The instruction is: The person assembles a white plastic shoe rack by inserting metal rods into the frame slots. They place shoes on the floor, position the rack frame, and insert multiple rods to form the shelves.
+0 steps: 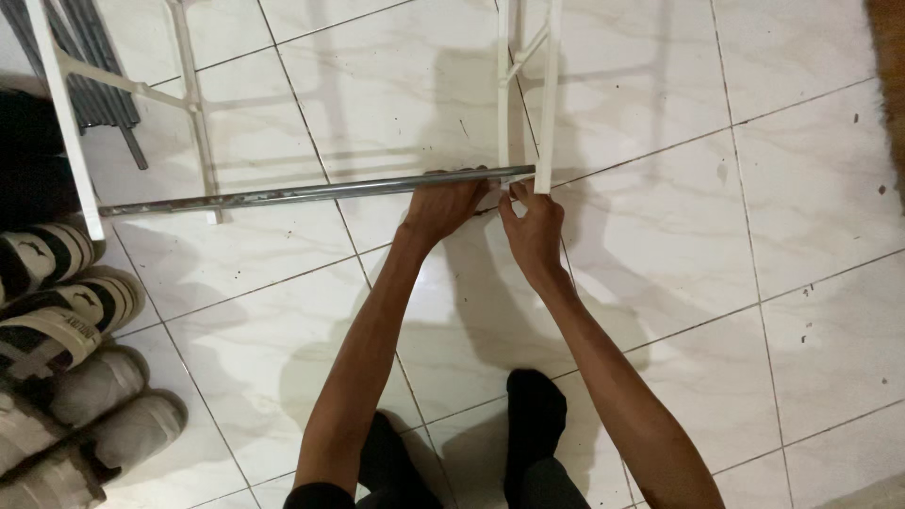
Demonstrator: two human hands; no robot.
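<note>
Grey metal rod (292,195), long and thin, is lying nearly level just above the pale marbled floor tiles (660,283), spanning from the left white frame leg (64,113) to the right white tubular upright (547,94) of a rack. I am seeing the left hand (443,207) closing over the rod near its right end, fingers wrapped on top, while the right hand (533,226) is pinching the foot of the right upright just beside the rod's tip. The two hands are sitting close together, almost touching. I judge the step in hand to be seating the rod's end at that upright; the next move is calling for careful alignment of tip and upright while steadying the frame. Striped sandals and grey shoes (66,377) are crowding the left edge; black-socked feet (533,415) are standing below.
</note>
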